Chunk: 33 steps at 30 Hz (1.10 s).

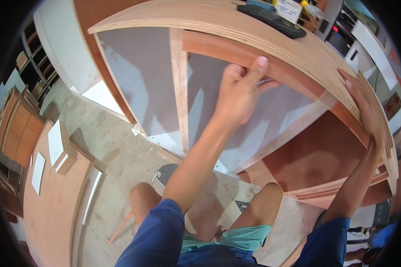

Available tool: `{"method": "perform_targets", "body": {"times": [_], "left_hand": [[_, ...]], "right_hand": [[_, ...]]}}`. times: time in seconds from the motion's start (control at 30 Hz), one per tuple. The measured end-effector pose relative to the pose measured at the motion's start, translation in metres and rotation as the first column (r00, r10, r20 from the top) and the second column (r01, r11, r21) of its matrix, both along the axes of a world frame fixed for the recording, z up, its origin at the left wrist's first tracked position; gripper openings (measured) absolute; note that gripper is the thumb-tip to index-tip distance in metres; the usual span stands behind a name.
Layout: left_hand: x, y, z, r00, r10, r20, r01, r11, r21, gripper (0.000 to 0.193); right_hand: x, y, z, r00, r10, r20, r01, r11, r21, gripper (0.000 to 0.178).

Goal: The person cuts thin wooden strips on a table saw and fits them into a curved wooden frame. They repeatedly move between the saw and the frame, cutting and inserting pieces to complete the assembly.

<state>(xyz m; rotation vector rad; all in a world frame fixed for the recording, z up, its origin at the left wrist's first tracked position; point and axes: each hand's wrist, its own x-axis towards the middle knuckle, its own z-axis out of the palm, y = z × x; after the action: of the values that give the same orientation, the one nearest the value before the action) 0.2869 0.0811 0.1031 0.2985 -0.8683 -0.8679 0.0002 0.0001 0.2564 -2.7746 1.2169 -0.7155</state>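
A wooden cabinet carcass stands in front of me, with a plywood top whose layered edge curves across the view. Just below that edge runs a reddish wooden rail. My left hand pinches this rail, thumb on its front face and the other fingers curled behind, partly hidden. Farther right, my right hand rests against the plywood top's edge with its fingers stretched out along it. A pale upright divider and a slanting one separate the cabinet's bays.
A dark tray-like object lies on the plywood top with small items. At left stands a wooden workbench bearing a white-topped block. A dark round object and a black perforated piece are on the concrete floor.
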Motion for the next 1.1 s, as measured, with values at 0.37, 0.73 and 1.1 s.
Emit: {"method": "perform_targets", "body": {"times": [0.37,0.73,1.1], "left_hand": [[-0.009,-0.008,-0.020,0.994,-0.058,-0.097,0.058,0.998,-0.010,0.037],[0.008,-0.004,-0.020,0.995,-0.070,-0.070,0.064,0.995,-0.079,0.029],[-0.005,0.004,-0.025,0.987,-0.162,0.005,0.162,0.985,-0.067,0.039]], "right_hand": [[0.003,-0.015,-0.006,0.997,-0.052,-0.061,0.055,0.997,0.054,0.062],[0.027,-0.009,-0.007,0.999,-0.018,-0.033,0.022,0.989,0.143,0.062],[0.021,-0.011,-0.009,0.996,-0.085,-0.040,0.089,0.992,0.089,0.061]]}}
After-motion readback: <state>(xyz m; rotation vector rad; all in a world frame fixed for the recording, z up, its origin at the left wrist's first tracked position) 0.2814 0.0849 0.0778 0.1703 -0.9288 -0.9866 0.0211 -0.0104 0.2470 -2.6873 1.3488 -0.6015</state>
